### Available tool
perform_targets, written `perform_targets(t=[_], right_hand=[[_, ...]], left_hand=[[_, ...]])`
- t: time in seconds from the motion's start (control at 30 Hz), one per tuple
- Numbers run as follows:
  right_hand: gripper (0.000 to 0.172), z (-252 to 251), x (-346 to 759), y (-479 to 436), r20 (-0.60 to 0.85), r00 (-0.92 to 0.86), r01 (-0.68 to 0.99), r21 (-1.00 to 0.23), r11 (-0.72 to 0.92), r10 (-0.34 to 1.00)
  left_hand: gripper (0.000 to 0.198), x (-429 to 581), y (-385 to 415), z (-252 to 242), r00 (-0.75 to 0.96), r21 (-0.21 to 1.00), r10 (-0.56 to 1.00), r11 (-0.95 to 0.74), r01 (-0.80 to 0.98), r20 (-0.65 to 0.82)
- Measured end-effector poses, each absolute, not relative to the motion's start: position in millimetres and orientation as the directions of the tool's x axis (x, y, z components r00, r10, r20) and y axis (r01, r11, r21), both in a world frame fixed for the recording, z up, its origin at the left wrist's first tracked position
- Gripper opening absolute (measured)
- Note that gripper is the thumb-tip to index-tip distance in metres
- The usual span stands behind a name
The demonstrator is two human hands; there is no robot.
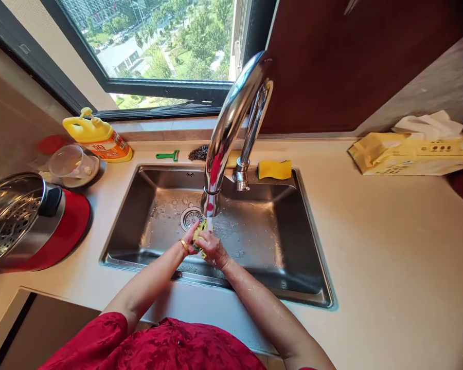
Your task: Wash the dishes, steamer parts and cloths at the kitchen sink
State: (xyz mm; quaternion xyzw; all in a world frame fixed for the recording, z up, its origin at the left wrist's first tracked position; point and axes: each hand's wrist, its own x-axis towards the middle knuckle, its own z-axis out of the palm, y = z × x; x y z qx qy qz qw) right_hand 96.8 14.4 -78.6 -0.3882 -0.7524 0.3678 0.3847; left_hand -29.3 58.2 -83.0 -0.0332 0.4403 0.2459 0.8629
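Both my hands are together over the sink (250, 231), under the stream from the chrome faucet (231, 113). Between them is a small yellow-green, ruffled thing (199, 234); whether it is a leafy vegetable or a cloth, I cannot tell. My left hand (191, 240), with a gold bangle at the wrist, grips it from the left side. My right hand (214, 246) is wet and closed over it from the right. Water runs onto it, and drops cling to my right forearm. The drain strainer (191, 218) lies just behind my left hand.
Along the sink's back edge lie a green peeler (167, 155), a steel wool pad (198, 153) and a yellow sponge (274, 169). A yellow detergent jug (98, 136), a clear bowl (67, 162) and a red steamer pot (57, 231) stand left. A tissue pack (412, 151) lies right.
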Motion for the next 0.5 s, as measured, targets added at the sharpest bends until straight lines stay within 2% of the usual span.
perform_targets(t=[0.07,0.13,0.2,0.27,0.33,0.4,0.43,0.5], right_hand=[[0.009,-76,96,15,0.263,-0.222,0.324,-0.888,0.326,0.939],[0.012,-77,94,22,0.145,0.110,0.292,-0.951,0.107,0.983],[0.020,-80,92,34,-0.028,0.412,0.141,-0.986,-0.094,0.911],[0.026,-86,91,47,-0.214,0.578,-0.074,-0.975,-0.211,0.787],[0.027,-93,90,58,-0.448,0.581,-0.330,-0.893,-0.307,0.679],[0.022,-101,87,66,-0.645,0.443,-0.532,-0.748,-0.397,0.622],[0.019,-105,85,68,-0.707,0.344,-0.591,-0.674,-0.442,0.618],[0.013,-113,80,67,-0.742,0.150,-0.629,-0.582,-0.516,0.654]], left_hand=[[0.031,-17,56,-80,0.494,0.116,0.425,0.834,-0.539,-0.758],[0.024,-1,58,-76,0.413,0.145,0.501,0.750,-0.645,-0.761],[0.020,14,62,-70,0.267,0.249,0.579,0.658,-0.710,-0.770],[0.020,25,65,-66,0.099,0.424,0.657,0.586,-0.690,-0.747],[0.023,29,66,-63,-0.051,0.638,0.761,0.503,-0.584,-0.646],[0.025,26,61,-63,-0.154,0.815,0.850,0.408,-0.411,-0.504],[0.024,23,58,-63,-0.177,0.878,0.885,0.366,-0.308,-0.431],[0.021,15,50,-64,-0.167,0.953,0.939,0.287,-0.099,-0.300]])
